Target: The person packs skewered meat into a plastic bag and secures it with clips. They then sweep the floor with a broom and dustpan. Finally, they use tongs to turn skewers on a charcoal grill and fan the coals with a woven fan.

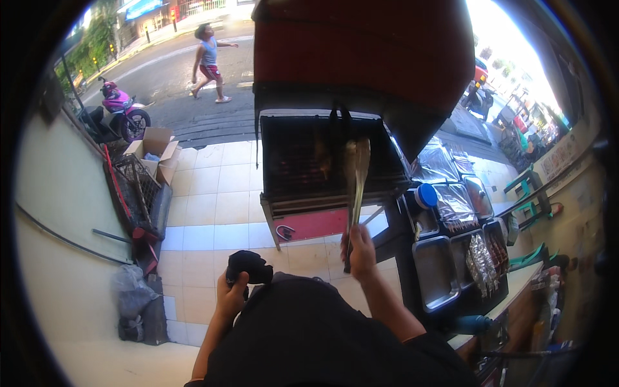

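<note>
Looking down through the head camera, we see our right hand [360, 253] wrapped around the lower end of long metal tongs [356, 180], fingers closed tight on the handles. The tongs run up from the hand toward twelve o'clock, and their tips sit close together over the grate of the charcoal grill [303, 164], just at one o'clock of a browned piece of food [322, 160] lying on the bars. Whether the tips touch the food we cannot tell.

Our left hand [231, 298] sits at nine o'clock of the right hand, well apart from it, clenched around a black object [250, 266] that bulges out of the fist toward one o'clock; its kind is too dark to make out.

A red hood [361, 45] hangs over the grill at twelve o'clock. At three o'clock of the grill, a counter carries metal trays [433, 271], some holding foil-wrapped pieces and skewers, with a blue-lidded container [426, 195] near them. At nine o'clock, cardboard boxes [155, 151] and a wire rack [138, 184] stand on the tiled floor [213, 206]. Farther off at eleven o'clock, a pink scooter [122, 113] is parked at the roadside, and a person [207, 61] walks across the road.
</note>
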`<act>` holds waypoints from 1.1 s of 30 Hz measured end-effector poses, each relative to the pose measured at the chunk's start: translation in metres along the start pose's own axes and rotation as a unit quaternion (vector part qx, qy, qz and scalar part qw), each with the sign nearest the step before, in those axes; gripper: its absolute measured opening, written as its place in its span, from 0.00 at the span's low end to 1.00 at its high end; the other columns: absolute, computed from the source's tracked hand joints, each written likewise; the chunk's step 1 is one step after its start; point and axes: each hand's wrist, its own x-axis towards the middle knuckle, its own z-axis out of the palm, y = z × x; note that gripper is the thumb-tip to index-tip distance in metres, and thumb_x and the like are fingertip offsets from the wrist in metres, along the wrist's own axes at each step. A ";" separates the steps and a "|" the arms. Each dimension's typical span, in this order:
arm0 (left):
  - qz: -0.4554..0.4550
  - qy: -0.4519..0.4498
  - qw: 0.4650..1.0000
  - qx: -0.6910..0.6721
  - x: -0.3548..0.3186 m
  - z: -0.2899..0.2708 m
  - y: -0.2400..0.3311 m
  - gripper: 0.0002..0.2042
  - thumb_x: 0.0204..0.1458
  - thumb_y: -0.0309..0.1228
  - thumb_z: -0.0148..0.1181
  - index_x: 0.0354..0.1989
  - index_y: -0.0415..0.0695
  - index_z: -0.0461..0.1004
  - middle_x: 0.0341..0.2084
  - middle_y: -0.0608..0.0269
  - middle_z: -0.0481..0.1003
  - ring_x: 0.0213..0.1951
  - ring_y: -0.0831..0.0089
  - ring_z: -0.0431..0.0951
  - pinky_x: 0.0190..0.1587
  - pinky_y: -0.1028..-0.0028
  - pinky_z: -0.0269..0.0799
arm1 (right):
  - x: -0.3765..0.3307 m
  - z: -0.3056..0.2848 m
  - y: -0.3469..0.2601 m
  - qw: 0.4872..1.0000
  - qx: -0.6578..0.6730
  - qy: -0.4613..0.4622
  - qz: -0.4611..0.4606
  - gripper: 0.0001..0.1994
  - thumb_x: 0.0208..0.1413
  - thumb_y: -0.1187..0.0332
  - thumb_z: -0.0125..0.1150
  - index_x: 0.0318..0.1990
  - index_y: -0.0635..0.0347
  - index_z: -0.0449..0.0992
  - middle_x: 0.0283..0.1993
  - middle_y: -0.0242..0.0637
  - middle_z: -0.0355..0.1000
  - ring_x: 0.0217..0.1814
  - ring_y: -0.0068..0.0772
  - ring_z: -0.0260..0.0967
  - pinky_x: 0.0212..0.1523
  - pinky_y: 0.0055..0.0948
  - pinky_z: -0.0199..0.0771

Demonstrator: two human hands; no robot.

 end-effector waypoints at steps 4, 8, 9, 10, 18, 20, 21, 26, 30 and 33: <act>-0.048 0.020 0.998 0.033 -0.004 0.003 0.005 0.16 0.71 0.36 0.60 0.59 0.39 0.78 0.44 0.63 0.85 0.27 0.86 0.71 0.28 0.79 0.65 | 0.034 -0.040 -0.027 0.993 -0.116 0.003 -0.004 0.16 0.71 0.57 0.64 0.49 0.62 0.71 0.29 0.29 0.67 0.26 0.20 0.69 0.25 0.25 0.69; -0.051 0.039 0.997 0.034 -0.003 0.011 0.001 0.16 0.71 0.36 0.60 0.59 0.38 0.78 0.45 0.63 0.85 0.29 0.86 0.72 0.30 0.79 0.66 | 0.054 -0.050 -0.032 0.942 -0.336 -0.005 -0.013 0.23 0.61 0.54 0.71 0.48 0.68 0.79 0.33 0.39 0.77 0.36 0.34 0.78 0.36 0.35 0.75; -0.056 0.046 0.997 0.036 -0.002 0.016 0.001 0.16 0.70 0.36 0.60 0.59 0.38 0.78 0.44 0.63 0.85 0.29 0.86 0.72 0.30 0.79 0.65 | 0.060 -0.047 -0.030 0.930 -0.366 -0.012 -0.019 0.23 0.59 0.53 0.72 0.47 0.69 0.80 0.35 0.42 0.79 0.38 0.38 0.79 0.39 0.38 0.75; -0.061 0.053 0.996 0.039 -0.001 0.020 0.001 0.16 0.70 0.36 0.61 0.59 0.38 0.78 0.44 0.63 0.85 0.28 0.87 0.71 0.29 0.79 0.65 | 0.066 -0.043 -0.028 0.914 -0.405 -0.013 -0.014 0.24 0.57 0.52 0.73 0.46 0.69 0.82 0.37 0.45 0.81 0.40 0.42 0.80 0.42 0.40 0.76; -0.094 0.022 0.989 0.111 0.009 0.034 0.019 0.17 0.70 0.34 0.60 0.59 0.34 0.77 0.50 0.56 0.84 0.49 0.71 0.82 0.53 0.71 0.76 | 0.115 -0.005 -0.030 0.866 -0.499 0.000 -0.015 0.26 0.55 0.49 0.72 0.47 0.66 0.85 0.43 0.57 0.84 0.49 0.58 0.83 0.49 0.47 0.79; -0.081 0.019 0.991 0.104 0.012 0.034 0.020 0.18 0.70 0.33 0.59 0.60 0.32 0.76 0.51 0.54 0.83 0.52 0.67 0.83 0.57 0.67 0.76 | 0.127 0.001 -0.030 0.861 -0.506 0.005 -0.048 0.25 0.55 0.49 0.73 0.47 0.65 0.86 0.45 0.58 0.84 0.50 0.60 0.83 0.50 0.49 0.79; -0.047 0.011 0.995 0.084 0.014 0.035 0.019 0.18 0.70 0.33 0.59 0.60 0.32 0.76 0.52 0.53 0.83 0.52 0.66 0.83 0.58 0.66 0.76 | 0.133 0.001 -0.029 0.857 -0.513 0.006 -0.050 0.25 0.55 0.49 0.73 0.47 0.65 0.86 0.45 0.58 0.83 0.51 0.61 0.82 0.51 0.50 0.79; 0.007 0.001 0.999 0.038 0.022 0.030 0.013 0.18 0.71 0.33 0.58 0.61 0.32 0.75 0.53 0.51 0.83 0.52 0.65 0.83 0.60 0.65 0.76 | 0.162 -0.010 -0.010 0.864 -0.494 -0.019 -0.091 0.25 0.54 0.52 0.74 0.50 0.64 0.85 0.45 0.53 0.85 0.51 0.58 0.83 0.52 0.50 0.78; 0.010 0.019 0.999 0.029 0.023 0.021 0.011 0.19 0.71 0.35 0.58 0.61 0.32 0.75 0.53 0.51 0.83 0.52 0.64 0.83 0.59 0.65 0.76 | 0.168 -0.029 0.009 0.960 -0.273 -0.032 -0.054 0.22 0.55 0.55 0.74 0.47 0.67 0.84 0.38 0.43 0.83 0.41 0.44 0.82 0.45 0.44 0.78; 0.006 0.029 1.000 0.009 0.024 0.016 0.009 0.20 0.71 0.37 0.59 0.61 0.33 0.76 0.52 0.52 0.83 0.52 0.65 0.83 0.59 0.65 0.77 | 0.164 -0.030 0.017 0.979 -0.196 -0.041 0.032 0.20 0.59 0.56 0.72 0.48 0.66 0.84 0.32 0.38 0.79 0.34 0.33 0.78 0.39 0.39 0.77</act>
